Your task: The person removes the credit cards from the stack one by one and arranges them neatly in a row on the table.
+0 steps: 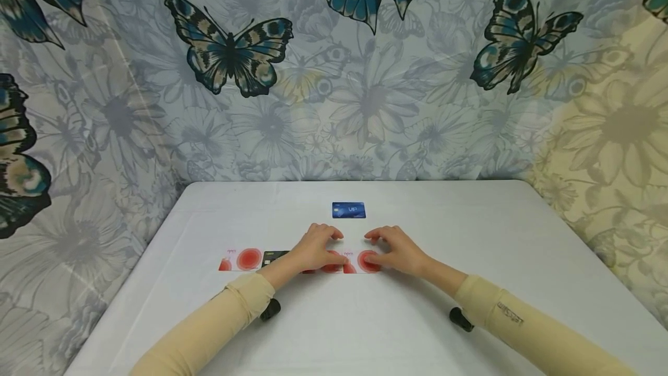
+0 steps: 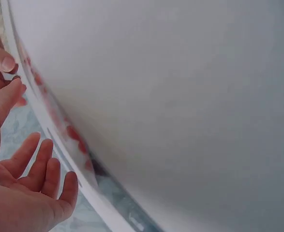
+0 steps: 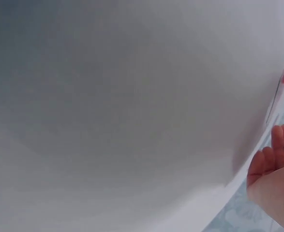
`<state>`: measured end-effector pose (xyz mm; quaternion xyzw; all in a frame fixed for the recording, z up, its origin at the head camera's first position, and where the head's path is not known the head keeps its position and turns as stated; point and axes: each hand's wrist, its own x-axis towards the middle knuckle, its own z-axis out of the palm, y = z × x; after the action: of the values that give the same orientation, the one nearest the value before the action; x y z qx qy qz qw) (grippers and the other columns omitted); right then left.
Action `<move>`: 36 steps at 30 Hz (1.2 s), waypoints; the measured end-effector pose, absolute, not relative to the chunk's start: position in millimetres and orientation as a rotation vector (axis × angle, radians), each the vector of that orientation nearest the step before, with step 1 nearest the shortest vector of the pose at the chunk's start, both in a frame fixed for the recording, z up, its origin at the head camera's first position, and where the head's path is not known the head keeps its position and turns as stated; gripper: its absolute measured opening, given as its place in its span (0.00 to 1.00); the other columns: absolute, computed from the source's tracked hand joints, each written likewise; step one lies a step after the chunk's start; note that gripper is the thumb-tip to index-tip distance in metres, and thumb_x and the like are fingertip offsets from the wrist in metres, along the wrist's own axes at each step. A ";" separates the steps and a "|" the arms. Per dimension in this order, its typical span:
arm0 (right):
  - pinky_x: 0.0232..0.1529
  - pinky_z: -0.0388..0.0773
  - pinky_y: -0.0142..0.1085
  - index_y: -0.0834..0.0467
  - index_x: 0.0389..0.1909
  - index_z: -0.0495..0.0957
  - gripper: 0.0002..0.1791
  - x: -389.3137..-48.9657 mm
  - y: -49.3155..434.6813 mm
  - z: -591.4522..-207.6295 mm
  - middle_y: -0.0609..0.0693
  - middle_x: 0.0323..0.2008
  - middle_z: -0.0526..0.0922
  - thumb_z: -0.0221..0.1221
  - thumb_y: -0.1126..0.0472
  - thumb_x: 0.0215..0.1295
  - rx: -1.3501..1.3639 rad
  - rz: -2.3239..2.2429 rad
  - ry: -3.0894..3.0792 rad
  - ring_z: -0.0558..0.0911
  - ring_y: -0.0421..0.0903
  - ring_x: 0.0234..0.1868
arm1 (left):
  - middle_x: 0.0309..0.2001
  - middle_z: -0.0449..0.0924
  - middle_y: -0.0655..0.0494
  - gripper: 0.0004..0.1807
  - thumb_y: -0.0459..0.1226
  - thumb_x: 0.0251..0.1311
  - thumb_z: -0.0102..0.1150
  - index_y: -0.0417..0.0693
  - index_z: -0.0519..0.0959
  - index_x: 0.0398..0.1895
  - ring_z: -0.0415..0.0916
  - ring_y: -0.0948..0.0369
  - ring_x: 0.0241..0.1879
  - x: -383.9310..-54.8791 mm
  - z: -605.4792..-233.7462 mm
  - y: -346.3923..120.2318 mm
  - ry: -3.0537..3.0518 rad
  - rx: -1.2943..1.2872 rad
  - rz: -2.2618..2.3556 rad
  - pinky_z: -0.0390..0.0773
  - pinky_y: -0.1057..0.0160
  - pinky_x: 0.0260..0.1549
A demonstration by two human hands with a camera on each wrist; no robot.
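A row of cards lies on the white table. At its left end is a red-and-white card (image 1: 249,259), followed by a black card (image 1: 274,256) partly behind my left wrist. Farther right are another red-and-white card (image 1: 330,269), mostly covered by my left hand (image 1: 315,249), and a red-and-white card (image 1: 356,261) at the right end. My left thumb reaches over the join between these two. The thumb of my right hand (image 1: 400,252) touches the right-end card. On both hands the other fingers are loosely bent, with nothing between them. Beyond the hands lies a blue VIP card (image 1: 348,210).
The white table (image 1: 443,208) ends at a back edge against butterfly-patterned cloth (image 1: 365,103). Black devices sit under the wrists, a left one (image 1: 270,310) and a right one (image 1: 461,319). The wrist views show mainly tabletop at a slant.
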<state>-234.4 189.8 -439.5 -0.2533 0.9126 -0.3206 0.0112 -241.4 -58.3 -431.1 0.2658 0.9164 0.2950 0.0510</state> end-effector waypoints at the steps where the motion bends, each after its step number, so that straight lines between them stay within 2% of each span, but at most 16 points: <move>1: 0.49 0.71 0.46 0.59 0.53 0.79 0.27 -236.9 188.9 -438.8 0.48 0.42 0.79 0.71 0.51 0.56 -0.780 -0.988 2.846 0.72 0.51 0.47 | 0.48 0.76 0.50 0.28 0.48 0.52 0.72 0.43 0.77 0.52 0.66 0.52 0.52 -243.9 -430.7 -58.1 2.795 0.808 0.886 0.69 0.53 0.52; 13: 0.48 0.69 0.46 0.62 0.55 0.77 0.27 -268.1 182.1 -433.8 0.53 0.43 0.79 0.70 0.54 0.56 -0.702 -0.946 2.859 0.71 0.53 0.47 | 0.49 0.76 0.48 0.28 0.46 0.54 0.71 0.42 0.76 0.55 0.66 0.50 0.52 -272.6 -424.0 -54.6 2.863 0.717 0.820 0.70 0.53 0.52; 26: 0.47 0.67 0.46 0.64 0.54 0.78 0.26 -297.2 177.6 -435.4 0.55 0.42 0.80 0.70 0.56 0.57 -0.618 -0.912 2.926 0.69 0.54 0.46 | 0.47 0.77 0.45 0.28 0.44 0.53 0.71 0.38 0.77 0.54 0.66 0.49 0.50 -291.8 -430.7 -55.5 2.931 0.578 0.920 0.70 0.53 0.51; 36: 0.52 0.67 0.50 0.66 0.54 0.77 0.27 -316.8 176.9 -437.9 0.59 0.45 0.80 0.69 0.55 0.57 -0.540 -0.872 2.997 0.69 0.58 0.48 | 0.46 0.75 0.46 0.27 0.43 0.54 0.71 0.39 0.76 0.54 0.64 0.50 0.50 -312.1 -433.0 -49.1 2.959 0.467 0.938 0.69 0.54 0.51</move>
<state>-316.8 176.9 -437.9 -0.1704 0.9461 -0.2751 -0.0129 -312.1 -49.1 -433.0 0.1486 0.9426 0.2989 0.0012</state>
